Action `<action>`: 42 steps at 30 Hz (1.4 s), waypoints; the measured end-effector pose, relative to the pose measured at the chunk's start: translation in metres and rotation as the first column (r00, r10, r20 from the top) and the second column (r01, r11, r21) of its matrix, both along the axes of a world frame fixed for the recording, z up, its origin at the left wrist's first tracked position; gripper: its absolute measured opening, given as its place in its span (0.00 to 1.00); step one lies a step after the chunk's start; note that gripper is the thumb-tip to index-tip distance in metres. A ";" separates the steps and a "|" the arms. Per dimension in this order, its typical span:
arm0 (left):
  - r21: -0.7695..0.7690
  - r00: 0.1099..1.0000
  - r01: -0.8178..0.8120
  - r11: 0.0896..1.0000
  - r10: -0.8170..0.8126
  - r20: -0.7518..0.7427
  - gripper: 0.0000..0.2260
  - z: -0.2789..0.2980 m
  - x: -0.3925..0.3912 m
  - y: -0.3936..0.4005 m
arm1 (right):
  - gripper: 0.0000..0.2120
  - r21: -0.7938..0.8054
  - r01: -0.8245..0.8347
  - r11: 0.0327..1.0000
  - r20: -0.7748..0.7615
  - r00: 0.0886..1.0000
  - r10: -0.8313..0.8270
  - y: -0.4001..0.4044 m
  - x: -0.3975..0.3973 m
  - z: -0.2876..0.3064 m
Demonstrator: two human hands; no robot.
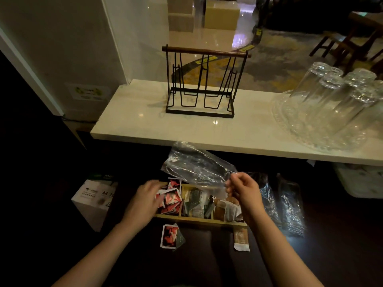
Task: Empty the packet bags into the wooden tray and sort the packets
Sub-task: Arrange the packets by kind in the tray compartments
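right hand (242, 192) pinches clear bag (196, 168) above wooden tray (199, 220) | left hand (145, 201) fingers on red packets (171, 200), grip unclear

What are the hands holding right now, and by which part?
The right hand pinches the clear plastic bag at its lower corner. The left hand rests on the red packets; whether it grips any cannot be told.

I see wooden tray (199, 221), divided: red packets (171, 198) left, green packets (196, 201) middle, brown packets (223, 208) right. Clear empty bag (194, 166) raised above. Red packet (169, 237) and brown packet (241, 239) outside, front.
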State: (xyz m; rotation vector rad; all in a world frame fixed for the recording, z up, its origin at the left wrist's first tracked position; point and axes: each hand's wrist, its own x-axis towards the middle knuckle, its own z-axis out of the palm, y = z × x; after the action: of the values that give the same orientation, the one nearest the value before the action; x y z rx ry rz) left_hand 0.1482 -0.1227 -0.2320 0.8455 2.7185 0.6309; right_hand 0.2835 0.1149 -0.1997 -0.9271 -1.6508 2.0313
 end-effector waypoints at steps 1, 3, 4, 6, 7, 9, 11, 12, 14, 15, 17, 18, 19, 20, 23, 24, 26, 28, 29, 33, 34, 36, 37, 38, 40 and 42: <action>-0.081 0.998 0.054 0.995 -0.052 0.027 0.20 -0.013 0.006 -0.001 | 0.08 0.011 0.024 1.000 -0.001 1.000 -0.024 0.004 0.007 -0.001; -0.159 0.993 0.118 0.980 -0.112 0.042 0.25 -0.034 0.013 -0.004 | 0.07 0.023 0.095 0.995 -0.016 0.995 -0.094 0.015 0.022 -0.005; -0.175 0.991 0.130 0.976 -0.124 0.046 0.27 -0.041 0.014 -0.004 | 0.07 0.037 0.139 0.990 -0.010 0.990 -0.138 0.020 0.030 -0.008; -0.191 0.989 0.142 0.971 -0.133 0.061 0.30 -0.049 0.014 0.000 | 0.07 0.081 0.221 0.972 0.014 0.975 -0.223 0.032 0.047 -0.014; -0.195 0.989 0.139 0.971 -0.128 0.069 0.31 -0.051 0.013 0.004 | 0.07 0.100 0.264 0.959 0.029 0.963 -0.268 0.037 0.056 -0.016; -0.204 0.991 0.125 0.971 -0.111 0.075 0.32 -0.056 0.012 0.009 | 0.06 0.112 0.352 0.929 0.054 0.932 -0.359 0.045 0.075 -0.018; -0.221 0.992 0.129 0.967 -0.128 0.022 0.34 -0.064 0.009 0.012 | 0.05 0.115 0.426 0.897 0.084 0.896 -0.436 0.051 0.092 -0.021; -0.230 0.989 0.139 0.963 -0.145 -0.008 0.36 -0.067 0.009 0.013 | 0.05 0.124 0.455 0.882 0.096 0.879 -0.467 0.054 0.100 -0.025; -0.241 0.985 0.158 0.958 -0.169 -0.025 0.40 -0.074 0.009 0.015 | 0.04 0.143 0.509 0.849 0.125 0.842 -0.525 0.061 0.113 -0.034; -0.247 0.986 0.160 0.956 -0.169 -0.014 0.42 -0.077 0.010 0.016 | 0.04 0.153 0.530 0.834 0.141 0.823 -0.550 0.064 0.118 -0.037; -0.257 0.985 0.168 0.952 -0.169 0.019 0.45 -0.079 0.011 0.018 | 0.08 0.157 0.575 0.803 0.191 0.780 -0.596 0.070 0.126 -0.047; -0.253 0.986 0.166 0.953 -0.165 0.026 0.47 -0.080 0.011 0.019 | 0.10 0.155 0.597 0.787 0.213 0.758 -0.617 0.072 0.129 -0.052; -0.245 0.987 0.158 0.957 -0.156 0.027 0.47 -0.080 0.011 0.019 | 0.12 0.150 0.622 0.768 0.236 0.732 -0.639 0.073 0.132 -0.057; -0.237 0.989 0.150 0.960 -0.148 0.025 0.46 -0.080 0.011 0.019 | 0.14 0.147 0.638 0.756 0.261 0.712 -0.652 0.073 0.134 -0.062; -0.241 0.985 0.167 0.956 -0.174 -0.007 0.42 -0.078 0.010 0.018 | 0.17 0.132 0.608 0.783 0.342 0.714 -0.612 0.073 0.137 -0.075; -0.251 0.981 0.181 0.951 -0.192 -0.020 0.41 -0.077 0.009 0.018 | 0.17 0.111 0.581 0.806 0.381 0.724 -0.575 0.073 0.137 -0.079; -0.265 0.976 0.199 0.943 -0.215 -0.031 0.39 -0.073 0.007 0.020 | 0.20 0.122 0.562 0.818 0.446 0.705 -0.551 0.069 0.138 -0.084; -0.285 0.973 0.201 0.937 -0.225 -0.054 0.40 -0.068 0.004 0.023 | 0.29 0.240 0.577 0.781 0.527 0.598 -0.604 0.065 0.137 -0.082; -0.316 0.971 0.197 0.928 -0.229 -0.069 0.40 -0.064 0.002 0.024 | 0.32 0.280 0.597 0.751 0.552 0.540 -0.635 0.061 0.137 -0.078; -0.316 0.951 0.243 0.917 -0.290 -0.112 0.37 -0.059 -0.009 0.035 | 0.29 0.320 0.687 0.652 0.554 0.422 -0.717 0.055 0.136 -0.066; -0.292 0.948 0.258 0.921 -0.300 -0.110 0.36 -0.059 -0.014 0.039 | 0.27 0.350 0.691 0.632 0.541 0.402 -0.739 0.056 0.137 -0.066; -0.251 0.947 0.276 0.928 -0.306 -0.092 0.34 -0.062 -0.025 0.047 | 0.24 0.402 0.695 0.597 0.503 0.377 -0.778 0.057 0.138 -0.067; -0.243 0.949 0.287 0.927 -0.310 -0.062 0.33 -0.063 -0.030 0.049 | 0.23 0.425 0.692 0.584 0.483 0.372 -0.792 0.057 0.136 -0.066; -0.245 0.947 0.302 0.921 -0.319 -0.032 0.32 -0.064 -0.033 0.051 | 0.21 0.448 0.686 0.573 0.456 0.376 -0.807 0.056 0.135 -0.065; -0.251 0.938 0.339 0.907 -0.347 0.010 0.33 -0.066 -0.035 0.051 | 0.19 0.487 0.660 0.572 0.396 0.416 -0.818 0.053 0.130 -0.062; -0.221 0.937 0.342 0.913 -0.349 0.009 0.32 -0.068 -0.032 0.048 | 0.16 0.514 0.612 0.601 0.350 0.490 -0.799 0.050 0.123 -0.058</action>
State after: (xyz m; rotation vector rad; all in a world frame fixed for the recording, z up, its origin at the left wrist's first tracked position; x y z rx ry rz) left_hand 0.1161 -0.0746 -0.3001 1.2422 2.5076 0.2393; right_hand 0.4067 0.1646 -0.2580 -1.8175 -1.3743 0.8989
